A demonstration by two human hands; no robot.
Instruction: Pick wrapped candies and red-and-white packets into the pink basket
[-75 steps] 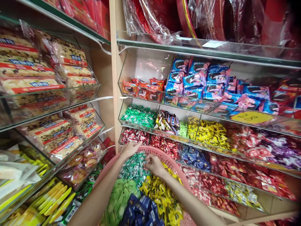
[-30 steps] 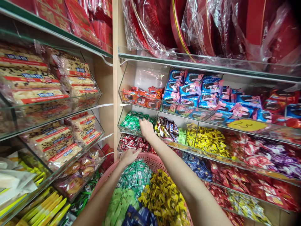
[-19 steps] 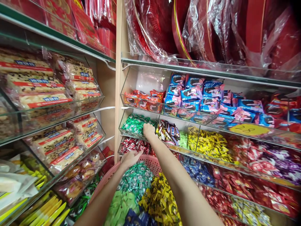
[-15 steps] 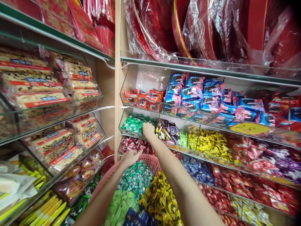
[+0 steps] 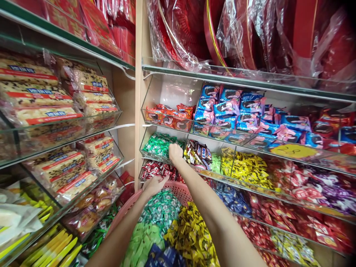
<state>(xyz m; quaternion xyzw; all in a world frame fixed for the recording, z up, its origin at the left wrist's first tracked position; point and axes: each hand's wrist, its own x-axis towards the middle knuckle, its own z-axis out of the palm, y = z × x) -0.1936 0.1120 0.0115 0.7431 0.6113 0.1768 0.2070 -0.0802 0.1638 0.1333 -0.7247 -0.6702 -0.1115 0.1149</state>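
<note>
My right hand (image 5: 175, 152) reaches into the shelf bin of green-wrapped candies (image 5: 160, 144), at its right side. Its fingers point away and down, so what they hold, if anything, is hidden. Below it, my left hand (image 5: 155, 184) is at the far rim of a pink basket (image 5: 128, 204), in front of red-and-white candies (image 5: 158, 170); its thumb and a finger show apart. The basket holds teal-green candies (image 5: 161, 207), light green ones (image 5: 141, 241), yellow ones (image 5: 191, 233) and dark blue ones (image 5: 164, 256).
Glass shelves on the right hold blue cookie packs (image 5: 226, 107), yellow candies (image 5: 250, 167) and a yellow price tag (image 5: 292, 151). Wrapped pastries (image 5: 44, 96) fill the left shelves. A wooden post (image 5: 139, 92) stands at the corner. Red items in plastic are above.
Both hands have stayed in nearly the same places. The view has shifted very slightly.
</note>
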